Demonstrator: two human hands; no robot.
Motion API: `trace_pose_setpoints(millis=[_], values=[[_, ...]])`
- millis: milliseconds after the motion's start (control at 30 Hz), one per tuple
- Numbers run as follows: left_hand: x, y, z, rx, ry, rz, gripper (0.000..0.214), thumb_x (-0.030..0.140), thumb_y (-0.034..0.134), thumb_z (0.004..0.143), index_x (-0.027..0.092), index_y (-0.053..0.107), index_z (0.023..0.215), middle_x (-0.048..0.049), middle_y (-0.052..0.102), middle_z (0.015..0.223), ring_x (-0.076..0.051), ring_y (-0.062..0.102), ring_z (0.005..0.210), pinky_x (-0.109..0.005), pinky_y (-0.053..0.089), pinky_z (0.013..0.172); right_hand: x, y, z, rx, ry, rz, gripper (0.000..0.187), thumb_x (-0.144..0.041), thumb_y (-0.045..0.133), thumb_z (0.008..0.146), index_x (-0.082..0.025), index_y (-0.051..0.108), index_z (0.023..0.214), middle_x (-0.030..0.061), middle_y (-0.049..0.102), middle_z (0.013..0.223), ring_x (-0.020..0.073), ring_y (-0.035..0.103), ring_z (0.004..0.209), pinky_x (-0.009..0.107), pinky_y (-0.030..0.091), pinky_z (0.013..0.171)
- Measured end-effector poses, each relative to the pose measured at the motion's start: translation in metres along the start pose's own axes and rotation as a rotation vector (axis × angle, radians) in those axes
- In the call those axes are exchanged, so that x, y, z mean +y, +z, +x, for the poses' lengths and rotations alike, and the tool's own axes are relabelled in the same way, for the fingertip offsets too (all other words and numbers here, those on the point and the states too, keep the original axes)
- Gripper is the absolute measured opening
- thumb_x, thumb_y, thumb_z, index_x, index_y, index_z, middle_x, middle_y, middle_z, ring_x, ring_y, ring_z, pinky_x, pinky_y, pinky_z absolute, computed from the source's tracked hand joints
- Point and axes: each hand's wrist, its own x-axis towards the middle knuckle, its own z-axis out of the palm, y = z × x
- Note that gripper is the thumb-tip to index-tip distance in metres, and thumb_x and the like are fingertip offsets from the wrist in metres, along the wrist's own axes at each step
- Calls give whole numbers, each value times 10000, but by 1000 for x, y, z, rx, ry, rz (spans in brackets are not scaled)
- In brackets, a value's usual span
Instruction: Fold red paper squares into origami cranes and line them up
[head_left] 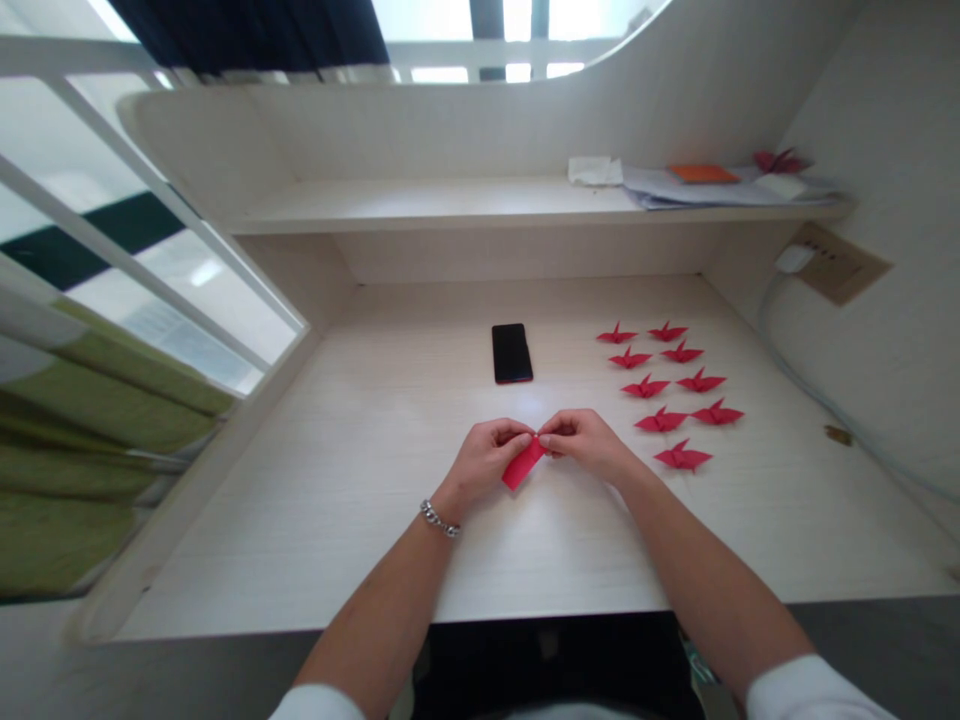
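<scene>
A small folded piece of red paper [523, 466] is pinched between both my hands above the desk. My left hand [491, 456], with a chain bracelet at its wrist, grips the paper's upper left side between thumb and fingers. At the top right corner, the thumb and fingertips of my right hand [585, 441] close on it, partly hiding that end. To the right stand several red origami cranes in two columns, the nearest being a crane [682, 457] beside my right forearm.
A black phone [511, 354] lies on the desk [360, 430] beyond my hands. The shelf [450, 205] above holds papers [645, 186], an orange sheet [703, 174] and a white tissue packet [595, 171]. A cable [795, 370] runs down from a wall socket [840, 262] at right.
</scene>
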Motion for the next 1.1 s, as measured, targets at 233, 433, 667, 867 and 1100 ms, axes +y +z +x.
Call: trace_pose_setpoints(millis=[233,433,667,867,1100], values=[[-1,0,-2,-19,-13,-51,289,357,700,744,125,708,915,-107,731,882,-200,674,770,-285,527,667,-4,-1,-2,16,3,-5,203,-287,724,664,-125,713,785,19,668,612,134,604,572,252,485,576],[1,0,-3,-24,-31,-94,309,349,720,732,120,702,938,-117,732,898,-212,683,801,-305,540,700,-3,-1,0,47,-32,-23,198,-294,700,686,-130,714,797,18,666,614,132,597,563,259,489,579],[4,-3,-4,-34,-43,-118,372,268,787,654,99,695,972,-130,728,897,-201,679,773,-293,541,669,-3,-3,0,62,-34,-33,193,-293,686,699,-127,701,796,20,663,623,127,592,563,251,486,571],[2,-2,-3,-65,-26,-87,333,238,765,669,108,699,969,-127,730,919,-202,681,794,-306,544,709,-3,-1,-1,36,-26,-65,236,-320,700,696,-127,716,830,36,685,673,137,604,595,250,481,574],[0,-4,-2,-65,-35,-102,350,264,774,659,106,707,963,-127,732,889,-209,678,774,-300,544,667,-3,-2,0,36,-26,-99,236,-328,718,679,-126,728,800,34,683,648,142,599,585,248,466,564]])
